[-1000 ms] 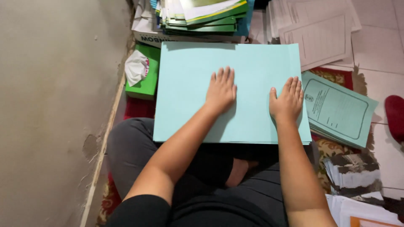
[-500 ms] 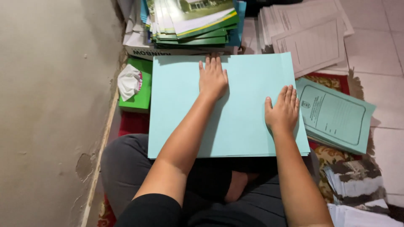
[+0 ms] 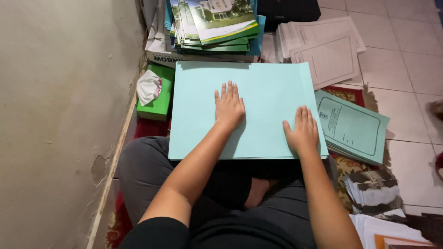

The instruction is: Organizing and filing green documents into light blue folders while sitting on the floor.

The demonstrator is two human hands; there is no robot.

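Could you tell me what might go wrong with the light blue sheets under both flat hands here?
The light blue sheets overhang the lap, so pressure from the right hand near the edge could tip or bend them. The left hand sliding flat might skew the top sheet. The leaning booklet stack just beyond the sheets could slump onto them.

A large pale blue-green paper sheet [image 3: 267,87] lies flat across the seated person's lap, edges squared.

Pale turquoise card sheet [image 3: 267,92], green tissue box [image 3: 159,103], red patterned rug [image 3: 344,94].
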